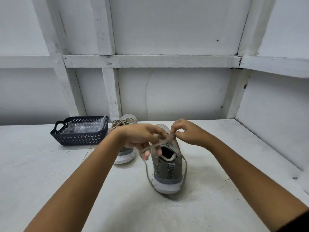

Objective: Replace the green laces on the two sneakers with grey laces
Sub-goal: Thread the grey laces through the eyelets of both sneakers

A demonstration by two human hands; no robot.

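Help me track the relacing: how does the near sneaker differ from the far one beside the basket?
The far sneaker is laced across its top; the near sneaker has a loose lace held by the left hand and right hand. The far sneaker sits beside the basket, partly behind the left hand; the near sneaker stands closer, apart. Both are grey, white-soled, upright.

Grey sneaker (164,171), white sole; navy lattice basket (80,138).

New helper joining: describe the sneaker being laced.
On the white table, right of the dark basket, stand two sneakers. Take the nearer sneaker, heel toward us. Only its lace hangs loose, held by left hand and right hand.
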